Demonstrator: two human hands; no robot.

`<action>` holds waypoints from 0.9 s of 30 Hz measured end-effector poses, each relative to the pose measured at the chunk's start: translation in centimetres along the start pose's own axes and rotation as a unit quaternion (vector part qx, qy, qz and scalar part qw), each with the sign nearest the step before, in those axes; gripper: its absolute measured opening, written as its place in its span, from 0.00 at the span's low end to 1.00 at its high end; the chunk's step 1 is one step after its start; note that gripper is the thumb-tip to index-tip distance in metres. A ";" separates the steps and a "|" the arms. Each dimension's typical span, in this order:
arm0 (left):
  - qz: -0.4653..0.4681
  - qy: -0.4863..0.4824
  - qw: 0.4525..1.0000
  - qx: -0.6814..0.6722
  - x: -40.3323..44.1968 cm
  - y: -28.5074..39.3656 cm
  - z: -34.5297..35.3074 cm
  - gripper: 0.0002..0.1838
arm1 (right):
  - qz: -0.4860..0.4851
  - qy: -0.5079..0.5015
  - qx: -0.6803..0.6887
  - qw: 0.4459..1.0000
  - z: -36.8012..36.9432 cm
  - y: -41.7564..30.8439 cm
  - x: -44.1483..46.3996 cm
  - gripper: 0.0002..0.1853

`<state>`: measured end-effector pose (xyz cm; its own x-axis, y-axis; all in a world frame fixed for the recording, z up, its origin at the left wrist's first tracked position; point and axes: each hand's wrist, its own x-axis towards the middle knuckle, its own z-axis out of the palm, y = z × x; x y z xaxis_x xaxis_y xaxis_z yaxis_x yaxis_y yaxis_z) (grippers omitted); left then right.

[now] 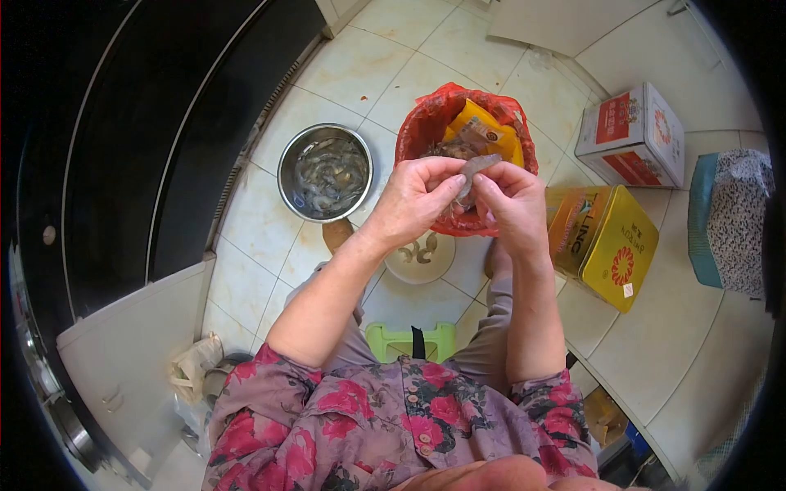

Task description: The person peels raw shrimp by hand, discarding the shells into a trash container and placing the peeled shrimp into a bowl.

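A grey shrimp (477, 168) is pinched between the fingertips of my left hand (419, 196) and my right hand (514, 196). Both hands are close together over the near part of a bin lined with a red bag (422, 114). Inside the bin lie a yellow packet (491, 131) and some dark scraps. A steel bowl (367, 182) holding several grey shrimp (330, 173) in liquid stands on the floor to the left. Below my hands, a white bowl (438, 266) contains several shrimp pieces, partly hidden by my left forearm.
A green stool (444, 337) is between my legs. On the right stand a yellow tin (622, 245), a red and white carton (630, 135) and a patterned bag (737, 221). Black cabinet fronts (123, 155) line the left, with a plastic bag (195, 368) below.
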<state>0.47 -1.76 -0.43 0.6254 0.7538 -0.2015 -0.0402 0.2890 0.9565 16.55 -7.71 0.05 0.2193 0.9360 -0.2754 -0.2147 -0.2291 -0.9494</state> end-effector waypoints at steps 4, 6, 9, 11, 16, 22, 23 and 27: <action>0.014 0.007 0.999 0.050 -0.1 0.2 0.0 0.12 | 0.005 -0.008 0.004 1.000 -0.1 0.3 0.1 0.04; 0.013 0.013 0.995 0.101 -0.2 0.4 0.1 0.11 | -0.009 0.018 -0.069 0.997 -0.1 0.6 0.2 0.04; 0.022 0.025 0.994 0.108 -0.3 0.3 0.3 0.12 | -0.003 0.035 -0.070 0.997 0.1 0.7 0.3 0.04; 0.002 0.024 0.999 0.039 -0.1 0.0 0.3 0.12 | -0.001 0.045 -0.063 0.997 0.3 0.5 0.2 0.04; -0.067 0.003 0.993 -0.099 -0.1 0.4 0.1 0.13 | -0.010 0.048 -0.049 0.998 0.3 0.4 -0.1 0.04; -0.101 -0.014 0.980 -0.170 0.1 -0.2 -0.3 0.14 | -0.038 0.057 -0.013 0.998 0.5 0.2 -0.2 0.05; -0.101 -0.015 0.980 -0.170 0.0 -0.1 -0.3 0.14 | -0.027 0.051 -0.013 0.998 0.5 0.1 -0.3 0.04; -0.094 0.006 0.991 -0.094 -0.1 0.6 0.1 0.12 | -0.014 0.044 -0.029 0.999 0.3 -0.1 -0.4 0.04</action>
<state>0.48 -1.74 0.16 0.6264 0.6830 -0.3757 -0.0696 0.5290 0.8457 16.16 -8.02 0.29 0.3074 0.9159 -0.2582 -0.1531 -0.2201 -0.9634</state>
